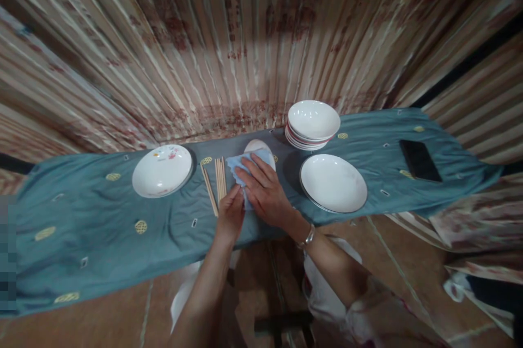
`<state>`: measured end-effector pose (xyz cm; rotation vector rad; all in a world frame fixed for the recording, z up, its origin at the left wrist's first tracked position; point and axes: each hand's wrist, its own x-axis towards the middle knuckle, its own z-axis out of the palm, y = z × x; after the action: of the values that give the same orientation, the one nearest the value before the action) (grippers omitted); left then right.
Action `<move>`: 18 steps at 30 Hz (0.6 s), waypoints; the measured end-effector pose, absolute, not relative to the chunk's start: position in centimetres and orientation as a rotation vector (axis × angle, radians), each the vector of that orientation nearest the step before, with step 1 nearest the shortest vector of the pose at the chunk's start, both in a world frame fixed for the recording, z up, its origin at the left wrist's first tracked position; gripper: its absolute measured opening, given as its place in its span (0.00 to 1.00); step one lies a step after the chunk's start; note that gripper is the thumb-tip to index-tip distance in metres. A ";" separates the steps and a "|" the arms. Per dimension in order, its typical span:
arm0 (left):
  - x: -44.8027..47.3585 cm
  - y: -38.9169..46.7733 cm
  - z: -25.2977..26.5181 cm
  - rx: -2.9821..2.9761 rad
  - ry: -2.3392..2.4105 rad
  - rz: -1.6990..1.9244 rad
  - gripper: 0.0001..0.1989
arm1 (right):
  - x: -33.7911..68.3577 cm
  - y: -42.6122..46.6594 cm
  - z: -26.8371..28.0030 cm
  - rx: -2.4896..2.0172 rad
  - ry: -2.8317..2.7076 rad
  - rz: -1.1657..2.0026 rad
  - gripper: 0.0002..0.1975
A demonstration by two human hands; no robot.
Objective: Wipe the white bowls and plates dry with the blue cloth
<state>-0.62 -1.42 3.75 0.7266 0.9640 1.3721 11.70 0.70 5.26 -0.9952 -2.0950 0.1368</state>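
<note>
A light-blue cloth (237,162) lies over a white utensil (267,156) with a broad rounded end, mostly covered, so its exact kind is unclear. My right hand (265,190) presses the cloth onto it, fingers extended across the fabric. Closed near its lower end is my left hand (231,209); the part inside the fingers is hidden. Just left of the hands, several wooden chopsticks (220,176) lie side by side, with a few set apart at a slant (209,190).
Shallow plates with a floral pattern (163,171) stand at left. On the right are stacked bowls (314,121), more plates (334,183) and a black phone (420,160). A green patterned cloth (110,223) covers the narrow table; a curtain (204,54) hangs behind.
</note>
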 end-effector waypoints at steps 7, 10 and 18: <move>-0.6 -1.8 4.1 0.761 0.926 1.302 0.07 | 12.2 2.7 6.1 -1.027 -1.980 0.162 0.20; -0.6 -1.9 4.1 0.780 0.939 1.283 0.08 | 12.6 3.5 6.2 -1.025 -1.919 0.234 0.20; -0.7 -2.2 3.9 0.783 0.952 1.282 0.11 | 13.3 7.1 4.7 -1.027 -1.708 0.480 0.21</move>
<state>-0.72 -2.17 3.88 0.7830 0.9517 1.2820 13.26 7.13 4.67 -1.0274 -1.7077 0.4799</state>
